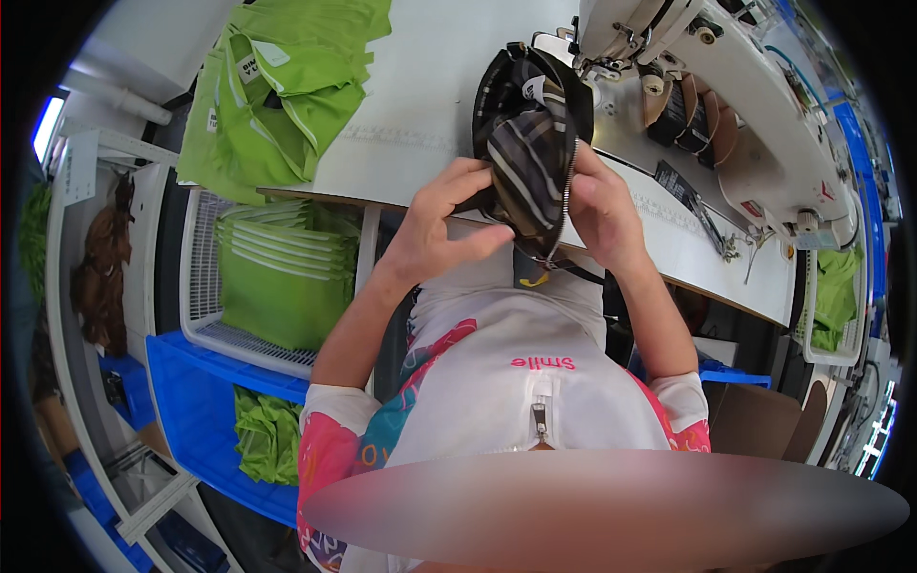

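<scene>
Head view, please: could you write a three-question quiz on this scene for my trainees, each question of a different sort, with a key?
1. Multiple choice: what pattern shows on the lining of the open dark bag?
a) dots
b) stripes
c) flowers

2. True or false: green fabric pieces lie on the white table, to the left of the bag.

3. Short answer: which of the person's hands is nearer the sewing machine?

Key:
1. b
2. True
3. The right hand
</scene>
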Available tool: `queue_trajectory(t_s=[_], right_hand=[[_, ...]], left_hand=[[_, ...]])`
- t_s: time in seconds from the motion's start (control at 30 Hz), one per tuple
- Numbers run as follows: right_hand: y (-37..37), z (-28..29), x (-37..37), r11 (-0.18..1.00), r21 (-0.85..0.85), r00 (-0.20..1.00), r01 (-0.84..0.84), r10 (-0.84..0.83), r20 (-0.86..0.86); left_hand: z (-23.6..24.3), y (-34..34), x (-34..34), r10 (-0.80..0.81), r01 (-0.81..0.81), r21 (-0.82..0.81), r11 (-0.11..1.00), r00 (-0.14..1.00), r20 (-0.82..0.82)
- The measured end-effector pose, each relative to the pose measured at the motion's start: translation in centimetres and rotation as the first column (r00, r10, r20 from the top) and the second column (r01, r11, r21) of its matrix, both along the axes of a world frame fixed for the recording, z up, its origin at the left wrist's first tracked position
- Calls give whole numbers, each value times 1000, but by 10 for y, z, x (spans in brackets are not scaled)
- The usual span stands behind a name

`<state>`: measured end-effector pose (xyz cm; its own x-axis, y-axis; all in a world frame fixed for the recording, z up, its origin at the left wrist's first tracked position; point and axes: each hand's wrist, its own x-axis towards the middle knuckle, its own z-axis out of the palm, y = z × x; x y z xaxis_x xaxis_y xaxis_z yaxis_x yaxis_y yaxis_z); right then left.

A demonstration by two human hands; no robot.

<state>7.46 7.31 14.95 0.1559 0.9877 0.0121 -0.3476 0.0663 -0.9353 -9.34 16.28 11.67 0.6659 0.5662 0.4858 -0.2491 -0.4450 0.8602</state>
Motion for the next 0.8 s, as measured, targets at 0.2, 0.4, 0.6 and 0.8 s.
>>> queue_trajectory(t_s=[0.2,0.4,0.6,0.8], right_hand=[[15,20,-18,967,-55,763,-248,230,605],[40,0,-10,897,385,339,-219,-300,892],[41,-4,-2,890,422,280,-174,-366,888],[29,-24,-1,892,446,417,-72,-380,826]], left_hand=[[-10,-10,2,336,-336,31,941,928,-160],[-26,-5,1,276,-264,-462,847,960,-44],[-22,-1,3,146,132,-866,482,963,228],[-26,1,4,83,345,-867,361,913,398]])
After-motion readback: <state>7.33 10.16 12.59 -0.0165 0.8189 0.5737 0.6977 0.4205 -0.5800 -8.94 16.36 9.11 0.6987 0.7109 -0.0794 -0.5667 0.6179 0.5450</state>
